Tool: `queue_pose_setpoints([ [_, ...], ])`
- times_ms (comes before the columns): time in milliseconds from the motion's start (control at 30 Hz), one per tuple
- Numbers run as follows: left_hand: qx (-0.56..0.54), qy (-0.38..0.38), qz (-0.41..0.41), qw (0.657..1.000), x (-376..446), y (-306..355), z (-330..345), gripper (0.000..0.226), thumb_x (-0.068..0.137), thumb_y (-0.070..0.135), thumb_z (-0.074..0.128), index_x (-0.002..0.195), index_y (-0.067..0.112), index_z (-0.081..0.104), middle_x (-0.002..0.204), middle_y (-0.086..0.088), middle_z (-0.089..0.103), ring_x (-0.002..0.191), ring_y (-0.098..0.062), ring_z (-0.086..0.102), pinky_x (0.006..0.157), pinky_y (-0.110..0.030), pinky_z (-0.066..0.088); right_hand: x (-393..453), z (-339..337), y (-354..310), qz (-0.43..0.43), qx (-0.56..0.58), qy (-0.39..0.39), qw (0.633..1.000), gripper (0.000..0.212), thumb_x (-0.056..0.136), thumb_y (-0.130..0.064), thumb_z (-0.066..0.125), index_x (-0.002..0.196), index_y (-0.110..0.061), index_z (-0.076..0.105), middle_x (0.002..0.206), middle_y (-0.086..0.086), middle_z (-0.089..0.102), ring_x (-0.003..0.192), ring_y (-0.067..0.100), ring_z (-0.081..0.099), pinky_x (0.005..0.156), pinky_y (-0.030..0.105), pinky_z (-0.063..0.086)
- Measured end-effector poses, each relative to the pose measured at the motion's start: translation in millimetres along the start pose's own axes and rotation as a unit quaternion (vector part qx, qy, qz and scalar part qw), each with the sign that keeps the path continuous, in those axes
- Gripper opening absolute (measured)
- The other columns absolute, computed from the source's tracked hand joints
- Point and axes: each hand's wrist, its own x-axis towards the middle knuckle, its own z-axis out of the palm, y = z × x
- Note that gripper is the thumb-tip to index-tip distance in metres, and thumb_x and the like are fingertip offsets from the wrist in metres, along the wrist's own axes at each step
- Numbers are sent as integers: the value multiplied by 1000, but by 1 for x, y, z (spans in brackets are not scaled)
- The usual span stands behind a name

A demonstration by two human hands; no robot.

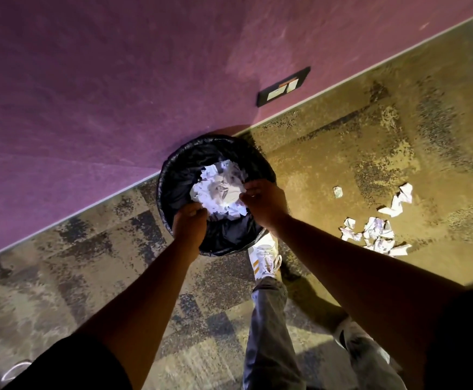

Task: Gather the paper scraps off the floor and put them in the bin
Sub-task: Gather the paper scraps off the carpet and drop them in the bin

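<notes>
A round bin (170,164) with a black liner stands on the carpet against the purple wall. Over its opening is a crumpled white bundle of paper scraps (221,190). My left hand (190,222) grips the bundle's near-left edge with curled fingers. My right hand (262,201) pinches its right side. More paper scraps lie on the carpet to the right: a loose pile (376,235), a torn strip (398,199) and one small piece (338,191).
A purple wall (89,94) with a black outlet plate (283,87) runs behind the bin. My white shoe (264,257) stands just in front of the bin, my other leg (364,353) further back right. Patterned carpet (342,142) spreads to the right.
</notes>
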Motion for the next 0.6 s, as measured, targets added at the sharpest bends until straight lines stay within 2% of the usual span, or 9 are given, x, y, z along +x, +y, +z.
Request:
queue_pose_setpoints([
  [67,105,100,26,989,4,-2,-2,41,94,23,64,133,10,60,139,-19,54,128,-38,50,104,-42,44,-2,-10,3,-21,-59,79,995,21,91,-22,65,108,-26,77,115,0,76,104,23,70,87,33,53],
  [167,126,185,-6,975,7,-1,-10,60,88,19,64,141,6,40,154,-25,26,138,-46,30,112,-51,36,0,-18,14,-51,-98,148,983,33,88,-17,65,121,-23,69,125,9,62,117,35,58,94,38,45],
  [267,96,180,-15,979,17,-9,-14,69,89,16,64,148,7,30,154,-27,26,137,-50,34,112,-53,37,7,-19,24,-5,-91,125,988,55,90,-15,66,143,-18,51,143,14,50,130,39,47,102,41,39],
  [333,78,149,-8,986,24,-20,-14,73,89,16,66,152,10,28,152,-27,35,134,-50,42,109,-53,41,11,-20,27,17,-42,77,996,66,93,-11,63,154,-15,38,149,16,49,133,38,51,104,42,43],
  [367,66,140,-7,988,27,-23,-16,75,88,17,68,152,11,29,151,-26,39,132,-50,45,109,-53,43,14,-20,28,23,-14,48,998,69,94,-10,61,157,-14,33,148,15,53,128,37,57,100,41,48],
  [400,51,139,-7,989,29,-26,-16,77,86,20,72,151,11,31,149,-25,43,130,-49,48,108,-53,44,15,-21,29,29,10,22,999,69,95,-10,60,158,-15,31,143,14,59,116,33,64,89,38,52],
  [467,22,159,-12,987,28,-26,-14,79,81,28,80,145,10,38,145,-25,48,128,-47,52,107,-53,46,15,-27,28,31,42,-8,999,56,98,-9,56,151,-17,41,131,11,67,93,25,66,71,32,49],
  [533,-6,177,-20,984,21,-21,-7,78,77,31,84,139,9,44,140,-24,52,124,-45,55,105,-52,48,15,-38,30,9,38,14,999,43,98,-7,54,141,-14,56,126,9,69,95,23,64,74,30,47],
  [600,-23,166,-7,986,6,-13,8,77,77,28,83,140,9,43,139,-23,51,123,-43,55,104,-48,48,17,-55,35,6,37,55,998,40,96,-6,58,136,-11,62,125,12,70,107,29,66,84,34,49],
])
